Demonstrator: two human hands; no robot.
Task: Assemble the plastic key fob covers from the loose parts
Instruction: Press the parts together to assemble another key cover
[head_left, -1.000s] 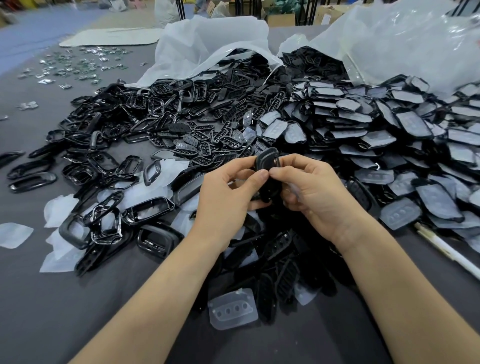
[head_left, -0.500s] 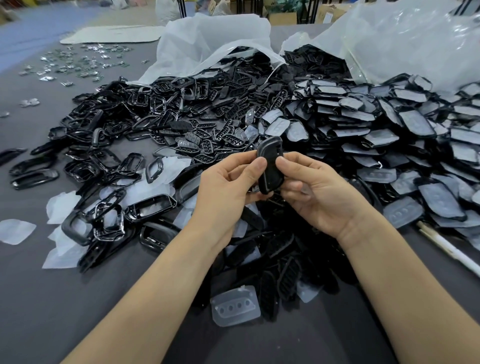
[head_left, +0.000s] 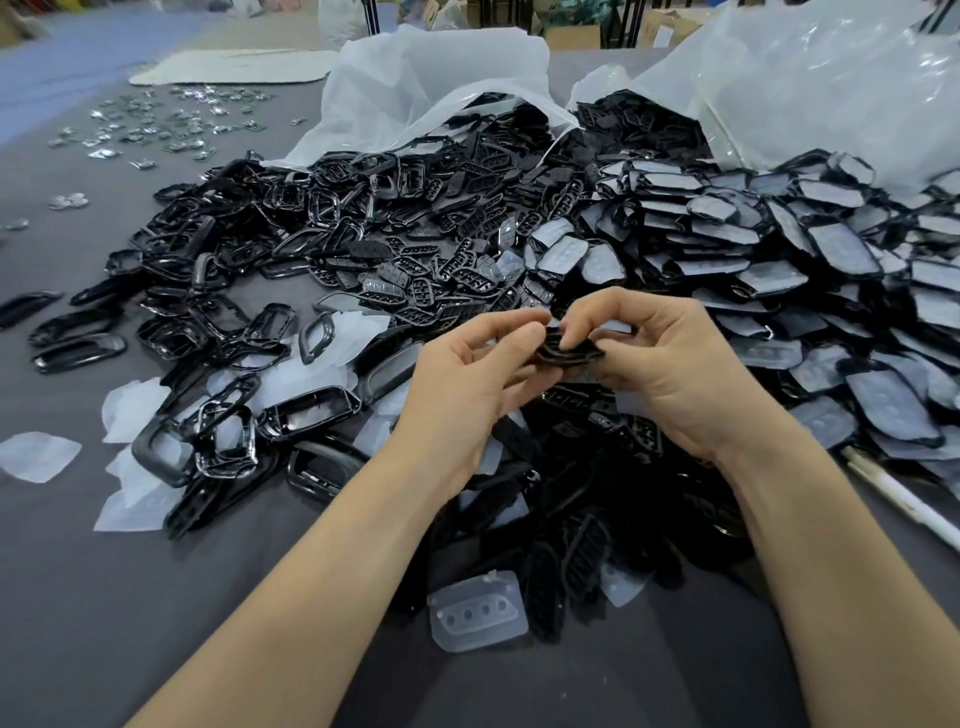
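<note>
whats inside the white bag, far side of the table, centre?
At the open mouth of the white bag, black plastic parts show and spill out. Deeper in, the bag's milky film covers whatever is left, so how much remains cannot be seen.

free — bare table (head_left: 78, 597) near-left; blocked — heaps of parts (head_left: 727, 249) ahead, right

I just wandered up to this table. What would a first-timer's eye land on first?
A huge spill of black plastic fob parts covers the grey table, pouring from translucent plastic bags at the back. In the middle, the left hand and right hand pinch one small black plastic fob piece between them. Shiny little metal bits lie scattered far left.
</note>
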